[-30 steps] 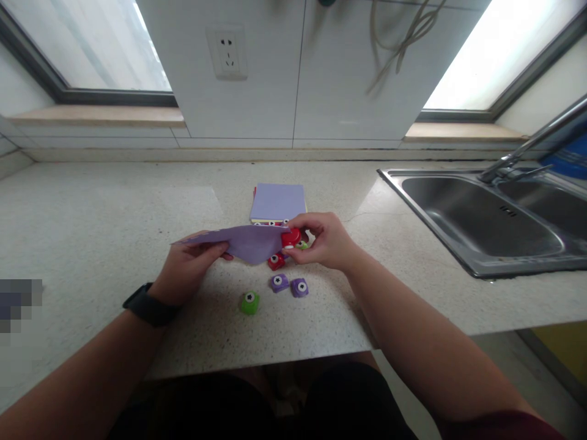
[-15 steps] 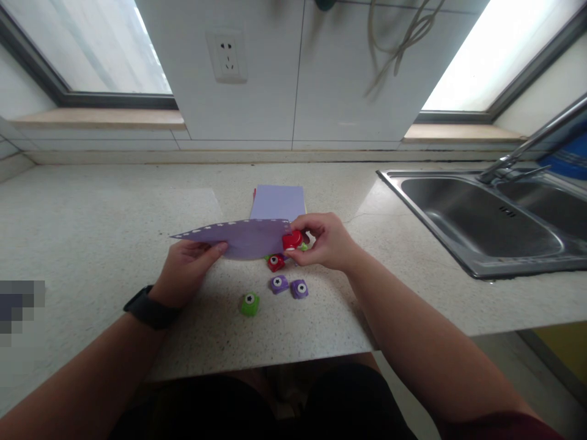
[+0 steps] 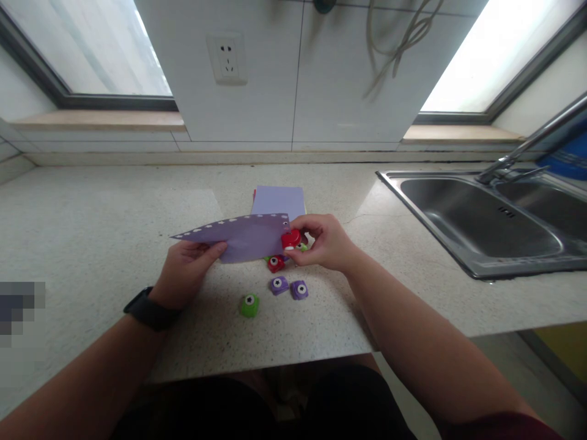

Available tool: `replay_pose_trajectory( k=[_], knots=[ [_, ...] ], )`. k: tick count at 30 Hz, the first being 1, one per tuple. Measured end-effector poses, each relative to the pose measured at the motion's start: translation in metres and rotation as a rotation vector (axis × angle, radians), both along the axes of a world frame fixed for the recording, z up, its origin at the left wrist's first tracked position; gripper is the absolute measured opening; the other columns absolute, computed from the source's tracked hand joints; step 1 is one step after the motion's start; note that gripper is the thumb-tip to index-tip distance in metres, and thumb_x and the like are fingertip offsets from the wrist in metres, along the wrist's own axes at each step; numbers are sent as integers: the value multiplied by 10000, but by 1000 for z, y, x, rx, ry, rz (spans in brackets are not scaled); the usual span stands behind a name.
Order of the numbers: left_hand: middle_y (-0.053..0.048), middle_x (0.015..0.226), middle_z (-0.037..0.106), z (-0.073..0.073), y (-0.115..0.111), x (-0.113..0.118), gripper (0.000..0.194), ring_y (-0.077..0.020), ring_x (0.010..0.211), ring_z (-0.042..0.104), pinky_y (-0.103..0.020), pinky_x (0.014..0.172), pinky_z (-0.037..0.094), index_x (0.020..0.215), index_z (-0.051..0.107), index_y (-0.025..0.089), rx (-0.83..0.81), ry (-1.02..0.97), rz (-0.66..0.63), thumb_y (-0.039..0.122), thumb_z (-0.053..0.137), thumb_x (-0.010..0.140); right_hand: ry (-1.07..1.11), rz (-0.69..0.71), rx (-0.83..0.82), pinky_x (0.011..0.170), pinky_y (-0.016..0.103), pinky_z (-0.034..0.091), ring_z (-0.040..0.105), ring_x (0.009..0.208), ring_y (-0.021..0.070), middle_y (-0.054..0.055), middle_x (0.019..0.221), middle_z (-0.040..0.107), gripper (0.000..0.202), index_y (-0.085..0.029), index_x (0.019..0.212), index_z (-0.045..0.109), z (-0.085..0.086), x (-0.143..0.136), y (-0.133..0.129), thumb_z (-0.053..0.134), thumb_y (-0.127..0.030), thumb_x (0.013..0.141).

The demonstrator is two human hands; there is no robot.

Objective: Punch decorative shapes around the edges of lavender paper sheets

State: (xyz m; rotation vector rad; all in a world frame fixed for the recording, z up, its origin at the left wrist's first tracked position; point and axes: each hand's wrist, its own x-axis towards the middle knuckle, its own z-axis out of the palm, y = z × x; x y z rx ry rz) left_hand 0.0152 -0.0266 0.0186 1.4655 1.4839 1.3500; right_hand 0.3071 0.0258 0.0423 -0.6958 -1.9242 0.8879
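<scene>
My left hand (image 3: 190,269) pinches the near left part of a purple sheet of paper (image 3: 250,237), thumb on top. A row of small punched holes runs along the sheet's far edge. Between thumb and fingers, my right hand (image 3: 323,239) grips a red craft punch (image 3: 290,239), which sits at the sheet's right edge. Below the paper on the counter lie another red punch (image 3: 276,263), two purple punches (image 3: 279,285) and a green punch (image 3: 249,305). More green shows partly hidden behind my right fingers.
A stack of paper with a lilac top sheet (image 3: 279,198) lies behind the held sheet on the speckled counter (image 3: 114,201). To the right is a steel sink (image 3: 458,214) with a faucet (image 3: 504,165). A tiled wall with a socket (image 3: 228,59) stands at the back.
The purple sheet has tilted so more of its surface and punched edge shows; a hole near its right edge is now visible. The red punch has shifted very slightly left.
</scene>
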Motion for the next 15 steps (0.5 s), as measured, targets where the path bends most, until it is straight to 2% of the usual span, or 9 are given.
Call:
replay_pose_trajectory(
  k=[7, 15],
  knots=[
    [-107, 944, 833, 2, 0, 1, 354, -303, 878, 784, -414, 838, 653, 899, 797, 175, 12, 9, -32, 488, 867, 750, 40, 6, -73, 546, 264, 414, 499, 589, 101, -7, 695, 651, 360, -151, 940, 782, -4, 1, 1, 921, -333, 663],
    [-121, 1014, 833, 8, -1, 4, 352, -345, 978, 782, -505, 948, 636, 932, 821, 196, -25, 69, -120, 446, 907, 701, 40, 32, -76, 540, 263, 405, 475, 578, 97, -21, 662, 629, 342, -155, 933, 783, -2, -1, -1, 919, -337, 678]
  ],
)
